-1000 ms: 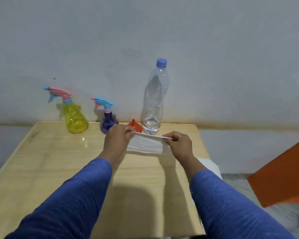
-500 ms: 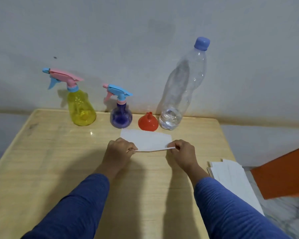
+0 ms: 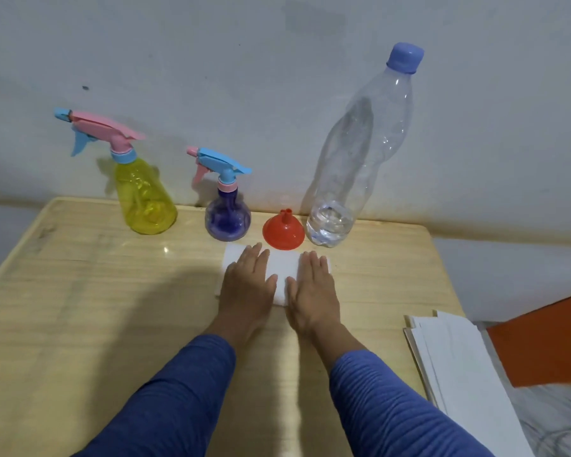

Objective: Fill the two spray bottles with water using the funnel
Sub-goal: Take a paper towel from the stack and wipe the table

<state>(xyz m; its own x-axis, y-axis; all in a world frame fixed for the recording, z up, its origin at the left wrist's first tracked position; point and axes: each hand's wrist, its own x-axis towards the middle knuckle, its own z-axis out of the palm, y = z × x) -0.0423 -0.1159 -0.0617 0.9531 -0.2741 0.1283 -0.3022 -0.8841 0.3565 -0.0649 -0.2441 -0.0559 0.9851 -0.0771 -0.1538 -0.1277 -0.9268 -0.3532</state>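
Both hands lie flat, fingers straight, on a white sheet [image 3: 282, 275] at frame centre: left hand [image 3: 248, 285], right hand [image 3: 312, 288]. Along the wooden counter's [image 3: 80, 308] far edge, left to right, stand the yellow spray bottle [image 3: 144, 196], purple spray bottle [image 3: 227, 216], inverted red funnel [image 3: 283, 230] and clear water bottle [image 3: 353, 159], which holds little water. White papers [image 3: 459, 367] lie at lower right.

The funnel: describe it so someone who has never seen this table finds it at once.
Look along the far edge of the wooden table, by the wall, where four things stand in a row. The funnel is third from the left, between the purple spray bottle and the tall clear water bottle. It is the only red thing there, the shortest, resting wide mouth down with its spout pointing up.
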